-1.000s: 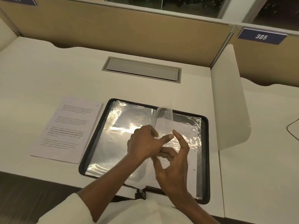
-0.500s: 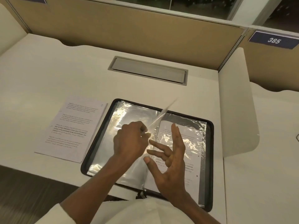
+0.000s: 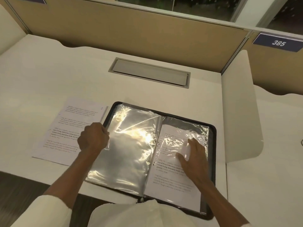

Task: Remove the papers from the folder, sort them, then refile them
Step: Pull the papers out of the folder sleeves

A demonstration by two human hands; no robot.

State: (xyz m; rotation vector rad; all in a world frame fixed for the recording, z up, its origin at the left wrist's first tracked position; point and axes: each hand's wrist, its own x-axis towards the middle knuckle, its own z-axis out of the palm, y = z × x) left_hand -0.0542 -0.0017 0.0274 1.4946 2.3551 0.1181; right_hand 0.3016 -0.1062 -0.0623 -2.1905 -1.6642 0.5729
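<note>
white desk [image 3: 49,76], tan partition [image 3: 131,33], window [image 3: 180,5]

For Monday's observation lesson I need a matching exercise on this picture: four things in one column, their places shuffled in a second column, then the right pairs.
1 left hand
2 right hand
3 paper stack
4 grey hatch

A set into the desk behind the folder
B lying flat on the sleeved printed page in the folder's right half
C on the desk, left of the folder
D gripping the clear sleeve at the folder's left edge

Pairs: 1-D, 2-B, 3-C, 4-A
</note>
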